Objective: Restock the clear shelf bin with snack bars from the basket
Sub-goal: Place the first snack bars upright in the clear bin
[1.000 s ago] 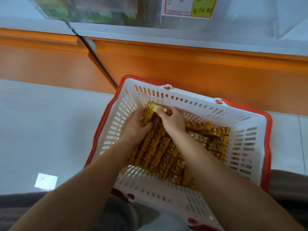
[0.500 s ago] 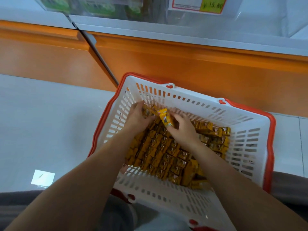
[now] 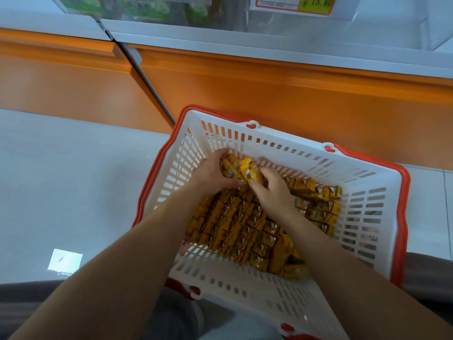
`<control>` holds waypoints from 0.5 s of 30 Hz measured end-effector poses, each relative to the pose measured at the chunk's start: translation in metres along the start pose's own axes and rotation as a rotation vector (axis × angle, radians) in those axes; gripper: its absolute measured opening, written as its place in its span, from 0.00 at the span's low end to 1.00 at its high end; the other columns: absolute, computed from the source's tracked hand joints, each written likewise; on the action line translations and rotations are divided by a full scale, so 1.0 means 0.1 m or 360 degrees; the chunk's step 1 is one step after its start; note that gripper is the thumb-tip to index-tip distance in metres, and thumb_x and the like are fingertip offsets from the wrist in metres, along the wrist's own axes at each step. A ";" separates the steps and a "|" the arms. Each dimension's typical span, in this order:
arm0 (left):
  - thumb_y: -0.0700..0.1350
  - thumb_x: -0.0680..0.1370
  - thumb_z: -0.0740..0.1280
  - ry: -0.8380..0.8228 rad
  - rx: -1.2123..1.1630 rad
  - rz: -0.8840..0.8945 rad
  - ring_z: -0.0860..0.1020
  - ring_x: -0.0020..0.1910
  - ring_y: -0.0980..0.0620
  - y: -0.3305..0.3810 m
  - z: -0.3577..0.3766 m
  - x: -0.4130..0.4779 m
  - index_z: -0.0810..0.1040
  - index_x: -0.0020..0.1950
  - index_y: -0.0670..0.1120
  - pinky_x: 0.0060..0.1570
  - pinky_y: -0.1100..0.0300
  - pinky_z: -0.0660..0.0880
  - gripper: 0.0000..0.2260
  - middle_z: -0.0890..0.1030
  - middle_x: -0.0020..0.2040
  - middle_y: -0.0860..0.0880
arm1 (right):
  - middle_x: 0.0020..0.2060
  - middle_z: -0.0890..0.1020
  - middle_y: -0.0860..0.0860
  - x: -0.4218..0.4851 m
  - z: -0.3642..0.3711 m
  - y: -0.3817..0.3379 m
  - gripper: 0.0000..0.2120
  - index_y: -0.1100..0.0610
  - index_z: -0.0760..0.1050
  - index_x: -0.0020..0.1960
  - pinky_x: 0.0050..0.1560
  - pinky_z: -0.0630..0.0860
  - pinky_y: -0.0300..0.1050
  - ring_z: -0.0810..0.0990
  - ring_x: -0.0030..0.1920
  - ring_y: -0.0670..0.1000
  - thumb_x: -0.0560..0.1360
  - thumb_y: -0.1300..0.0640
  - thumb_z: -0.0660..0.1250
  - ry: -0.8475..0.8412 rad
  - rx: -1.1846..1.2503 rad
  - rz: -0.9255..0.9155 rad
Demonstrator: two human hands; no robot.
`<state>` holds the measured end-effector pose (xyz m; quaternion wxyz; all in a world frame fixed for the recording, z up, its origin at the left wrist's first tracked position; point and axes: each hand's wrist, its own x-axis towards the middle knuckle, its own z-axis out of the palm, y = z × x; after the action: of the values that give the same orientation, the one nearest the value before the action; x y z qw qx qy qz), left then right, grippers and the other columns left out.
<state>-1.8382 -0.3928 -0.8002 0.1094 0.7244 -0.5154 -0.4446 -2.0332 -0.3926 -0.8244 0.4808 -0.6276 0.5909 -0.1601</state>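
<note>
Gripping snack bars, fingers half-hidden.

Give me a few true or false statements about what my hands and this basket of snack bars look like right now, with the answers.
1. The left hand and the right hand are both inside the white slotted plastic basket. True.
2. The left hand grips a bunch of yellow wrapped snack bars. True.
3. The basket's rim is blue. False: it is orange-red.
4. Nothing else lies in the basket. False: rows of more bars cover much of its bottom.
</note>
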 end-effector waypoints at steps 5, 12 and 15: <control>0.64 0.64 0.79 0.0005 0.0461 0.0108 0.70 0.69 0.46 0.10 0.09 -0.01 0.70 0.72 0.62 0.71 0.40 0.63 0.38 0.73 0.68 0.51 | 0.50 0.75 0.51 -0.02 0.01 0.05 0.12 0.54 0.77 0.54 0.38 0.67 0.39 0.75 0.47 0.48 0.79 0.47 0.63 0.0039 0.0050 0.0171; 0.63 0.61 0.81 -0.0071 0.0707 0.0277 0.78 0.62 0.48 0.19 0.18 -0.11 0.73 0.67 0.58 0.70 0.45 0.68 0.37 0.79 0.63 0.53 | 0.45 0.79 0.42 -0.05 -0.14 0.26 0.05 0.46 0.75 0.53 0.37 0.73 0.40 0.79 0.43 0.44 0.78 0.50 0.66 -0.0030 0.0159 0.0304; 0.62 0.63 0.82 -0.0076 0.0594 0.0229 0.77 0.63 0.46 0.23 0.10 -0.15 0.73 0.71 0.58 0.61 0.49 0.76 0.39 0.77 0.66 0.50 | 0.50 0.76 0.41 0.02 -0.25 0.28 0.19 0.51 0.73 0.67 0.36 0.70 0.37 0.77 0.44 0.40 0.78 0.50 0.66 0.0067 0.0135 0.0358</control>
<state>-1.8617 -0.3876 -0.7841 -0.0076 0.6827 -0.6417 -0.3494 -2.0678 -0.4004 -0.8351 0.5094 -0.5330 0.6602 -0.1430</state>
